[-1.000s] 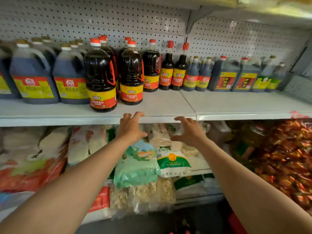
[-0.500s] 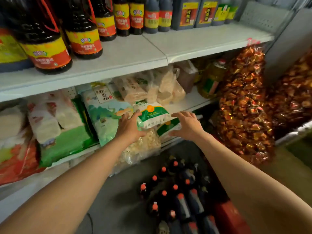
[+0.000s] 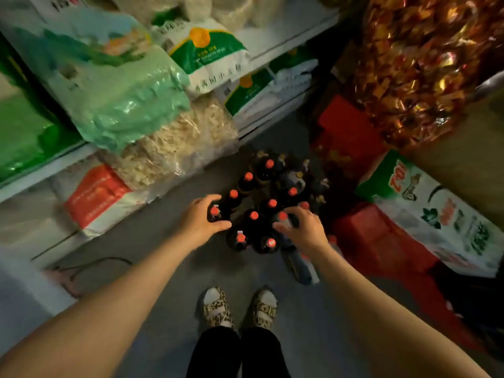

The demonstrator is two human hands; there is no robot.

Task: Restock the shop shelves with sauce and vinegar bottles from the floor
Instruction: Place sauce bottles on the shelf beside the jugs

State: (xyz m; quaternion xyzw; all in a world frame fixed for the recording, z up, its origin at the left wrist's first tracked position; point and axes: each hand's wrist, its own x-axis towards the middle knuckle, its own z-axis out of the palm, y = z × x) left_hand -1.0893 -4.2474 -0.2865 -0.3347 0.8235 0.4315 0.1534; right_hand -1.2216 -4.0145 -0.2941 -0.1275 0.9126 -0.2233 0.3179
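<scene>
I stand in a small shop. Bagged goods crowd the shelves; bottles cluster on the floor.

Bare forearms, black trousers, and leopard-print slippers over white socks.

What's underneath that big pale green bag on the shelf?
Under the pale green bag lies a clear bag of pale, chunky dried food, bulging out past the shelf edge. How far back it reaches, or what else lies beneath, is covered.
</scene>
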